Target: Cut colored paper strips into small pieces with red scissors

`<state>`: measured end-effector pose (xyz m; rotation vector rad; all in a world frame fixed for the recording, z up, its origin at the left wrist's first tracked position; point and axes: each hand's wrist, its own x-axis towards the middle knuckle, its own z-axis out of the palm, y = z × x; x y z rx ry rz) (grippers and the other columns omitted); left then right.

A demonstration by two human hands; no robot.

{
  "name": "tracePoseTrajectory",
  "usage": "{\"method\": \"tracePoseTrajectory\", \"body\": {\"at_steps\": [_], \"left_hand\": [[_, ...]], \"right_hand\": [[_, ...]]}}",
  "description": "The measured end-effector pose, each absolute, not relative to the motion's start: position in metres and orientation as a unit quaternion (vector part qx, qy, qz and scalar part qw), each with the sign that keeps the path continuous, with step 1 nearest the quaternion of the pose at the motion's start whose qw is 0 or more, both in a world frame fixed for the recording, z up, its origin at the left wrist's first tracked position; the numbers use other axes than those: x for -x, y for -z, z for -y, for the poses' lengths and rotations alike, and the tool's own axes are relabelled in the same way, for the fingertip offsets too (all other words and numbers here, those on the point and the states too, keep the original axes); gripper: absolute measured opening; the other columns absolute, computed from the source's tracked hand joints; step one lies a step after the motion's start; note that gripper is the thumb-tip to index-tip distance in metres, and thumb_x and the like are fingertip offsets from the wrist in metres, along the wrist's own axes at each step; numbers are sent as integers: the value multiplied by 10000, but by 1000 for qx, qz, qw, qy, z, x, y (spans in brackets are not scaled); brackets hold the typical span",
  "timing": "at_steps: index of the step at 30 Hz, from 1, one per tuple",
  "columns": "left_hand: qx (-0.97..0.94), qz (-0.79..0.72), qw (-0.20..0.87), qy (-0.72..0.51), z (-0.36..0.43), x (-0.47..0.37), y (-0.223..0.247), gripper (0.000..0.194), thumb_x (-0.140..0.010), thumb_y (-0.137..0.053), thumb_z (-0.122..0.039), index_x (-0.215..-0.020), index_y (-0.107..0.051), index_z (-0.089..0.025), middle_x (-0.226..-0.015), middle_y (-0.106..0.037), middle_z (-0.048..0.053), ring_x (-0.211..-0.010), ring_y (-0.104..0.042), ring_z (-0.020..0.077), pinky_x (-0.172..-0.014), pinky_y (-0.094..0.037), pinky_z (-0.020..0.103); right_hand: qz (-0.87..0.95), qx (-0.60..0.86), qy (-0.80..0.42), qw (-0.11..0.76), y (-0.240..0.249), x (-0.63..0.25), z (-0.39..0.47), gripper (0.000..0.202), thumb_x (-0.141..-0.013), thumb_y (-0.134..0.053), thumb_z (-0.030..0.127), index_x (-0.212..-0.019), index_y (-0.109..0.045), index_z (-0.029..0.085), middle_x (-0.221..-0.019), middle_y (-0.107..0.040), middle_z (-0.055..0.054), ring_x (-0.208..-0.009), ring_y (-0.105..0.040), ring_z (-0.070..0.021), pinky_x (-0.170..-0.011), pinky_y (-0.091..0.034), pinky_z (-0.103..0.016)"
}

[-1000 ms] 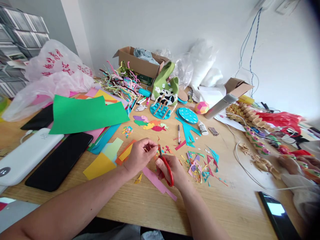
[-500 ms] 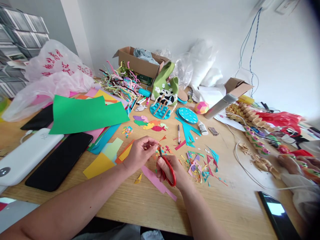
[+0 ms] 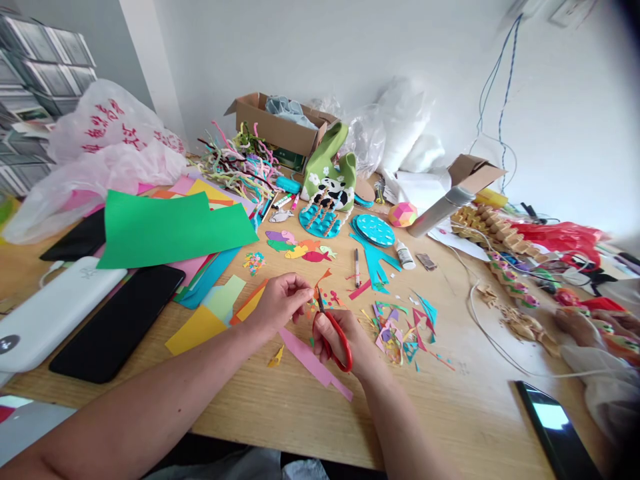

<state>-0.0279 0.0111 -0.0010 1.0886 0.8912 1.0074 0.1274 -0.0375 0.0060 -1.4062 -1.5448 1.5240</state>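
Red-handled scissors (image 3: 343,347) are in my right hand (image 3: 336,337), its fingers wrapped round the handles and the blades pointing up and away. Just left of the blade tips, my left hand (image 3: 285,300) is closed in a pinch; what it holds, if anything, is too small to make out. Small coloured paper bits (image 3: 330,299) lie on the table beyond the blades. Under and beside the hands is a pink paper strip (image 3: 313,360). Several paper fish (image 3: 297,251) lie farther back, near a small heap of confetti (image 3: 255,263).
Green paper (image 3: 175,230), a black phone (image 3: 117,323) and a white power bank (image 3: 60,313) lie left. Paper scraps (image 3: 395,333) are right of my right hand. A blue disc (image 3: 374,230), a bottle (image 3: 405,255) and a green bag (image 3: 330,167) stand behind.
My left hand has shifted slightly left, opening a small gap to the scissor tips. The scissors and my right hand have hardly moved.
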Motion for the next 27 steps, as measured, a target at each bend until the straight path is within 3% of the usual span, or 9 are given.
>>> {"method": "tracePoseTrajectory", "body": {"at_steps": [27], "left_hand": [[-445, -375, 707, -403, -11, 29, 1, 165, -672, -661, -295, -656, -582, -152, -561, -582, -10, -450, -483, 80, -408, -363, 198]], "right_hand": [[580, 526, -556, 278, -3, -128, 37, 421, -803, -611, 535, -635, -508, 163, -494, -584, -1, -378, -544, -113, -342, -351, -178]]}}
